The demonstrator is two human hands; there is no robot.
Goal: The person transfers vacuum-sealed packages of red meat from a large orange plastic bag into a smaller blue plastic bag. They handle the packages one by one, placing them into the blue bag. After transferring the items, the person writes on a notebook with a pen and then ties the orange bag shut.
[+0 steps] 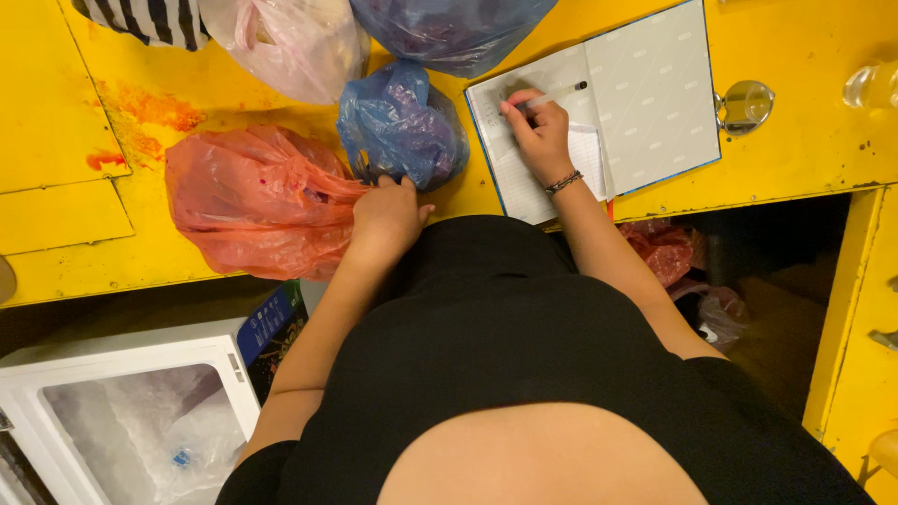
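Bare yellow bench (pixel 56 122) open at far left, red plastic bag (pixel 257 201) and blue plastic bag (pixel 402 122) crowding the middle, pink bag (pixel 290 42) and dark blue bag (pixel 449 28) blocking the far edge, open notebook (pixel 608 103) filling the right, narrow clear strip before the glass (pixel 746 103).

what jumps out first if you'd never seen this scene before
The bright yellow counter fills the top of the view, with orange stains at its left. On it, the right hand holds a pen over an open notebook. To the left, the left hand rests against a red plastic bag, with a blue plastic bag just above it.
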